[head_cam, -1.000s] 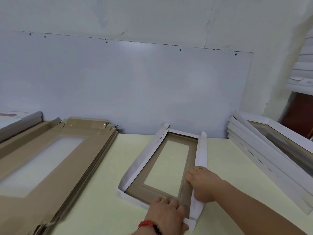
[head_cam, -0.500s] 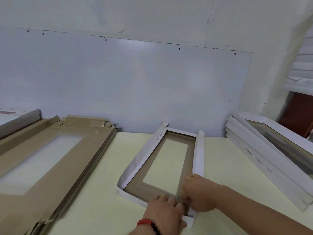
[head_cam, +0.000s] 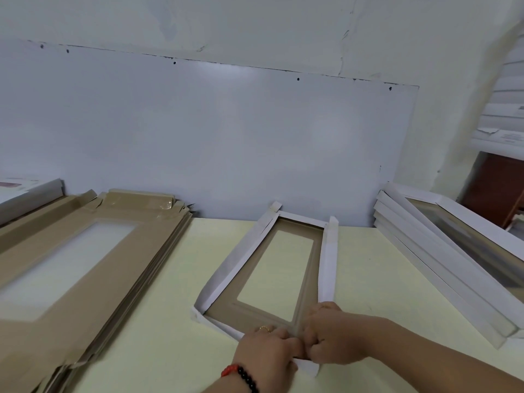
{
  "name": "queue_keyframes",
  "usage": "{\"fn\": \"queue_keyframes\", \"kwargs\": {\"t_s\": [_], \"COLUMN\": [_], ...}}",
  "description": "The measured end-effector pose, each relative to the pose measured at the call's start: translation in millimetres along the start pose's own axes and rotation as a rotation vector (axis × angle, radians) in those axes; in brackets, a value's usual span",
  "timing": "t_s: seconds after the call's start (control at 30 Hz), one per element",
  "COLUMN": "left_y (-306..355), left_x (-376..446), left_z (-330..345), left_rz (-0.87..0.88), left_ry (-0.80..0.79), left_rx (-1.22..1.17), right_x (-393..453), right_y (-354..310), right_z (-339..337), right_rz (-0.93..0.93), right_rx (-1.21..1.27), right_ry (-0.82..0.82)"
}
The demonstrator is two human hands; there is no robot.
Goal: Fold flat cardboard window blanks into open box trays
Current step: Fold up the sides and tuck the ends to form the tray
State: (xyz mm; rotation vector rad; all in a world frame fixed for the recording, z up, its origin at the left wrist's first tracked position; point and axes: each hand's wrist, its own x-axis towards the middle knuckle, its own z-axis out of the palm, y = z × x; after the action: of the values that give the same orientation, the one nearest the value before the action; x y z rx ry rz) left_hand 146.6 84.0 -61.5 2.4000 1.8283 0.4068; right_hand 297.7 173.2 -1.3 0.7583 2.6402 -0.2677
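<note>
The half-folded window blank point(head_cam: 272, 279) is laid on the worktop point(head_cam: 158, 321) between two stacks. Its near right corner is pinched by the left hand point(head_cam: 269, 354) and right hand point(head_cam: 330, 336), fingers curled.

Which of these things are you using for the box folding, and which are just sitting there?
Using:
left hand
right hand
half-folded tray
stack of flat brown blanks
pile of finished white trays

Just sitting there:
wall board
shelf stacks, far right
</note>
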Motion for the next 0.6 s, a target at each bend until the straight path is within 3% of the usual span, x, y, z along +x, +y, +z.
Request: {"fn": "queue_keyframes", "kwargs": {"t_s": [0.17,0.33,0.47,0.6], "left_y": [2.0,2.8,3.4,9.1], "left_x": [9.0,12.2,17.0,21.9], "left_z": [0.2,-7.8,-17.1,-21.1], "left_rz": [-0.033,0.065,0.088,0.107], "left_ry": [-0.107,-0.183,-0.249,-0.292], "left_rx": [0.05,0.118,0.109,0.157], "right_x": [-5.1,-17.8,-20.0,-15.6], "right_y": [4.8,7.4,11.7,17.3], "right_z": [9.5,12.6,17.7,29.1], "right_rz": [-0.042,-0.081,-0.097,-0.07], "right_rx": [-0.023,0.049,-0.045,-0.239], "right_ry": [0.101,0.174,0.191,0.451]}}
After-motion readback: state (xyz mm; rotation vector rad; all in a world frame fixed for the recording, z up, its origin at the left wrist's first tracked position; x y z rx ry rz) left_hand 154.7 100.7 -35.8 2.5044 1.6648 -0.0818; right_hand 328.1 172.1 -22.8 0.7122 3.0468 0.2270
